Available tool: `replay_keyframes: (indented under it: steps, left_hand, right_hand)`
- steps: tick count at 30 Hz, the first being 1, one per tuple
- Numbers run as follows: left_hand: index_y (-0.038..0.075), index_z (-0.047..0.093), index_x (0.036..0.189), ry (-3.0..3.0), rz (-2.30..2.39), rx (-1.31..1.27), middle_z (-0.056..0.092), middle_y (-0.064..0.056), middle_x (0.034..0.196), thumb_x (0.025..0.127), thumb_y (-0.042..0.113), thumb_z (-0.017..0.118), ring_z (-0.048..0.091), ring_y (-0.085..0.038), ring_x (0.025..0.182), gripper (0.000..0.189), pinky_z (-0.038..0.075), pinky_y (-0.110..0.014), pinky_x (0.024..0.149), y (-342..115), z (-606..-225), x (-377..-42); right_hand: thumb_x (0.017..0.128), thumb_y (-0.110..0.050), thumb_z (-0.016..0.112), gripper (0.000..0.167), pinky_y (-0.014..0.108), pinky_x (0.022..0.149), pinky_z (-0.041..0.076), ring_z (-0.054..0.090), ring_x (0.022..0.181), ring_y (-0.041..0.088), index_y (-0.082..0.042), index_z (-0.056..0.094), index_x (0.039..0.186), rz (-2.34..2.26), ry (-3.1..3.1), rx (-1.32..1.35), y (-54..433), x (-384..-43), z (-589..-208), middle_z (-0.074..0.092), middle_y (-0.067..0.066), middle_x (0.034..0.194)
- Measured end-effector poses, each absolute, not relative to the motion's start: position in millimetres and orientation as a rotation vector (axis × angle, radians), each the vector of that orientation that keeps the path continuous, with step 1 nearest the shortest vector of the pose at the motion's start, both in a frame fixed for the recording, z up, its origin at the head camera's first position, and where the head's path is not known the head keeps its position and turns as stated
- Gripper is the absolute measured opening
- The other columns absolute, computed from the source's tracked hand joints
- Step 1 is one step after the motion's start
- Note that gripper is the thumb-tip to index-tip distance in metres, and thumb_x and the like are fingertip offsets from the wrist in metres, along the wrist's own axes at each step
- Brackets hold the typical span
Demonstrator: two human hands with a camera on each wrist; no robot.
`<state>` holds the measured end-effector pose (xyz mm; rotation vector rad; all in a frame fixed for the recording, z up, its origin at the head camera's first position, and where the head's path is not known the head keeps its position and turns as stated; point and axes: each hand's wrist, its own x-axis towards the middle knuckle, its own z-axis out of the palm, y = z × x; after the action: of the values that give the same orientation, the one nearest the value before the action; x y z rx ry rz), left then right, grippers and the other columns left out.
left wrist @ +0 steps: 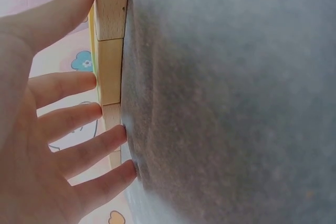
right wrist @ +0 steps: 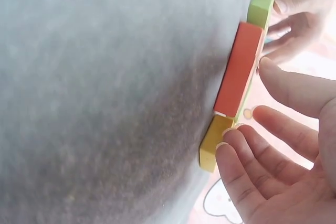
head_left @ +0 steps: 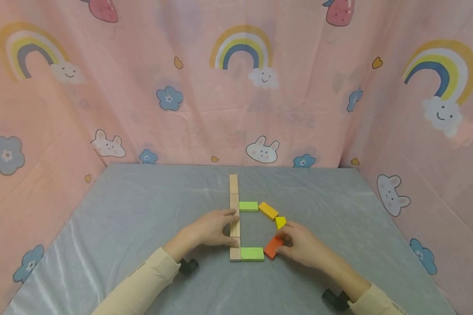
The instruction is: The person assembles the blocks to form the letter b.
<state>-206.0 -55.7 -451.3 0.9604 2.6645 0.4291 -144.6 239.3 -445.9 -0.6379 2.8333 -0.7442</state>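
Plain wooden blocks (head_left: 234, 184) lie end to end in a straight row. My left hand (head_left: 213, 228) rests against the left of this row, thumb at the near part and fingertips farther up; in the left wrist view its fingers are spread and fairly straight. From the row's right side, a curve is laid out: a far green block (head_left: 248, 206), a yellow-orange block (head_left: 268, 211), a small yellow block (head_left: 280, 222), a red-orange block (head_left: 273, 248) and a near green block (head_left: 252, 254). My right hand (head_left: 305, 246) has loosely bent fingers by the red-orange and yellow blocks, its thumb at the red-orange one.
The blocks lie flat on a grey cloth-covered table (head_left: 150, 205). A pink patterned curtain (head_left: 205, 131) stands along the back and both sides. Dark wrist devices (head_left: 188, 266) sit under both forearms, close to the cloth.
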Motion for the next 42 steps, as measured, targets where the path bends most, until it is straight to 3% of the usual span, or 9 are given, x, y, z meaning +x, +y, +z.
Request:
replay_keyframes:
  steps: [7,24,42]
  left_hand:
    - [0.018,0.053,0.150,2.656,0.460,0.942,0.037,-0.006,0.162,0.089,0.057,0.073,0.040,-0.032,0.145,0.075,0.037,-0.050,0.115,-57.5,-452.0,-205.5]
    - [0.014,0.055,0.148,2.678,0.521,0.932,0.043,-0.008,0.158,0.095,0.050,0.068,0.042,-0.031,0.143,0.065,0.039,-0.050,0.114,-63.4,-457.7,-205.1]
    - [0.013,0.057,0.145,2.696,0.552,0.953,0.047,-0.009,0.155,0.097,0.042,0.068,0.044,-0.029,0.142,0.057,0.038,-0.047,0.114,-65.9,-460.5,-203.9]
  right_hand:
    - [0.083,-0.019,0.086,0.023,0.035,0.078,0.053,0.057,0.086,0.010,-0.013,0.076,0.103,-0.760,2.860,-0.599,241.8,-146.8,-445.8,0.059,-0.007,0.093]
    - [0.086,-0.011,0.081,0.024,0.039,0.076,0.056,0.062,0.087,0.017,-0.004,0.072,0.107,-0.837,2.943,-0.525,254.8,-162.2,-454.0,0.066,0.003,0.101]
    - [0.086,-0.013,0.082,0.024,0.033,0.074,0.055,0.060,0.084,0.012,-0.006,0.074,0.107,-0.883,2.859,-0.435,257.5,-165.3,-461.6,0.064,-0.001,0.096]
